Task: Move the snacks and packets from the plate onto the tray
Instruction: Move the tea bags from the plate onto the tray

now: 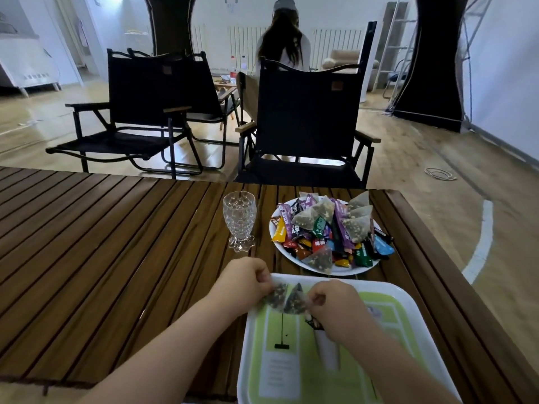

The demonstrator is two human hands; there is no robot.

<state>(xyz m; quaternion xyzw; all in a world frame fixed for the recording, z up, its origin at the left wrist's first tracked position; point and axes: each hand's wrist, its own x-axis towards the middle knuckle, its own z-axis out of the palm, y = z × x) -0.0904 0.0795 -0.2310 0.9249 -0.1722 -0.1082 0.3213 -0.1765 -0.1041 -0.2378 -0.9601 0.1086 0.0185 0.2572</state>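
Over tray (407, 298): both hands pinch blurred tea packets (287, 297), fingers hidden.

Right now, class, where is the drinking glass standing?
In the head view the glass stands upright on the wooden table, just left of the plate and beyond the left hand.

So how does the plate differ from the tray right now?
The plate is round, plain white and heaped with snack bars and tea packets; the tray is rectangular, green-printed and nearly bare. The plate lies farther away, the tray nearest, under both hands. Both have white rims and rest on the wooden table.
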